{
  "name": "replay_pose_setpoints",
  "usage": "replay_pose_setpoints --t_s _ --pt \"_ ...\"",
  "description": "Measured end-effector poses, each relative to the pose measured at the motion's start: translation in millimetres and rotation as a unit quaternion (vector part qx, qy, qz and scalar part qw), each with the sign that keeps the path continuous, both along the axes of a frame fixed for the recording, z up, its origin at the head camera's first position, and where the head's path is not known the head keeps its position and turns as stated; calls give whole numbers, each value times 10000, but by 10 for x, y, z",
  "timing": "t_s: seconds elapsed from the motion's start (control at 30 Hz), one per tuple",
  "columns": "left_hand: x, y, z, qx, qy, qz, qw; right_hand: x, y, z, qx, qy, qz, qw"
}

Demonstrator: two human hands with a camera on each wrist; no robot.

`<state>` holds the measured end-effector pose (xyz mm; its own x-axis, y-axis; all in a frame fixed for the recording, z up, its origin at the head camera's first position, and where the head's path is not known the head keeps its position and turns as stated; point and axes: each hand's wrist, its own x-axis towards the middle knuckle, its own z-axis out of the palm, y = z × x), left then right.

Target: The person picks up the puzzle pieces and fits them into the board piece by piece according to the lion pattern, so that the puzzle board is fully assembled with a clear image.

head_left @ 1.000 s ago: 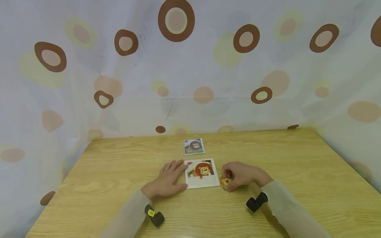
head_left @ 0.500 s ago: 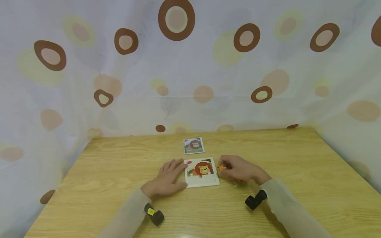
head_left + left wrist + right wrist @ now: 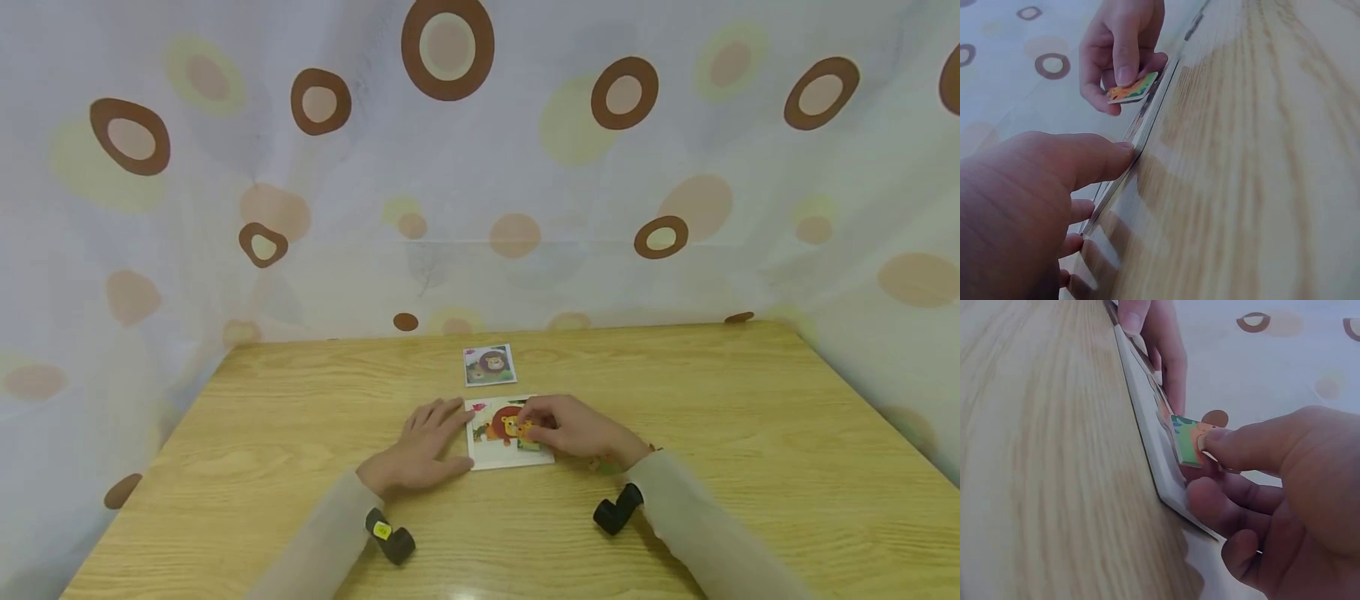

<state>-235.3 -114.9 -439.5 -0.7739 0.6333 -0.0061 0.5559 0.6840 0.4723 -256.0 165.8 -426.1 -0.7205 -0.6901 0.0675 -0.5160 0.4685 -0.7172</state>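
Note:
A white-framed puzzle board (image 3: 491,455) with a partly filled lion picture lies on the table. My right hand (image 3: 573,427) pinches a jigsaw puzzle piece (image 3: 1187,442), printed orange and green, between thumb and fingers; it is held tilted over the right part of the board. My left hand (image 3: 420,450) rests at the board's left edge, fingers spread and straight, the thumb (image 3: 1100,159) touching the frame. In the left wrist view the piece (image 3: 1134,90) shows above the frame's far end.
Behind the board lies a small lion picture card (image 3: 490,366). Loose puzzle pieces (image 3: 604,464) lie to the right, partly hidden under my right wrist. A patterned curtain (image 3: 465,283) stands behind the wooden table (image 3: 300,400).
My right hand has picked up the piece from beside the board and carried it left over the board's right part. The left hand has stayed at the left edge.

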Motion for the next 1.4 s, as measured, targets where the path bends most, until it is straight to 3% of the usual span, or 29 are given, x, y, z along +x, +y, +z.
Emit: replay_pose_setpoints --t_s 0.33,0.6,0.93,1.4 --pt "3 -14 -12 -4 0 -36 10000 -5 -241 -37 -70 -92 -113 9999" --pt "-24 -3 -21 -19 -54 -80 10000 -33 -402 -65 -144 387 -32 9991" --pt "-37 -22 -31 23 5 -124 9999 -1 -572 -66 76 592 -89 9982" --pt "-14 -11 0 18 -61 -99 9999 45 -595 -32 393 973 -175 9943"
